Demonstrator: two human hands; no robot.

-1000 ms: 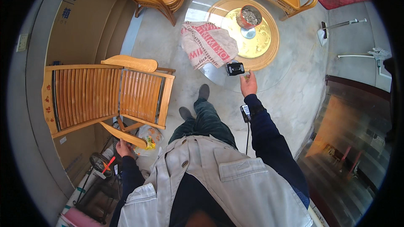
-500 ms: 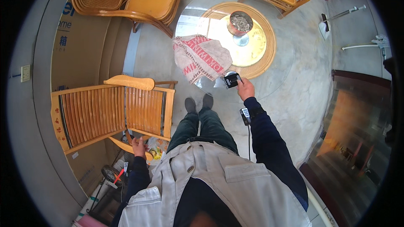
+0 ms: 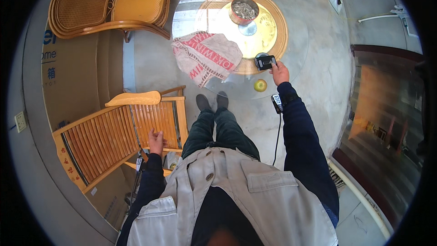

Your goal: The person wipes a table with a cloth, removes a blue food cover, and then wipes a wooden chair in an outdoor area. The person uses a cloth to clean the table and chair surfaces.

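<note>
My right hand (image 3: 280,73) grips a small flat black rectangular object (image 3: 265,63) with a grey bar on its face; its kind I cannot make out. It is held over the near edge of a round glass-topped table (image 3: 298,54), in front of a small round shiny thing it partly hides. A green and reddish apple (image 3: 260,85) sits just below that hand, by the glass rim. Left of it on the table lies a crumpled white and red cloth (image 3: 207,57). My left hand (image 3: 156,141), fingers apart and holding nothing, hovers over the slatted wooden chair (image 3: 102,132).
A red tin (image 3: 244,11) of small greyish pieces stands on the table. Rattan chairs (image 3: 141,0) are at the far left and far side. Large cardboard (image 3: 68,73) leans along the left wall, and a dark-framed glass panel (image 3: 387,109) is on the right.
My right hand has moved right with the black object, and the apple has come into sight. My left hand has risen from beside the armrest. The whole view has shifted.
</note>
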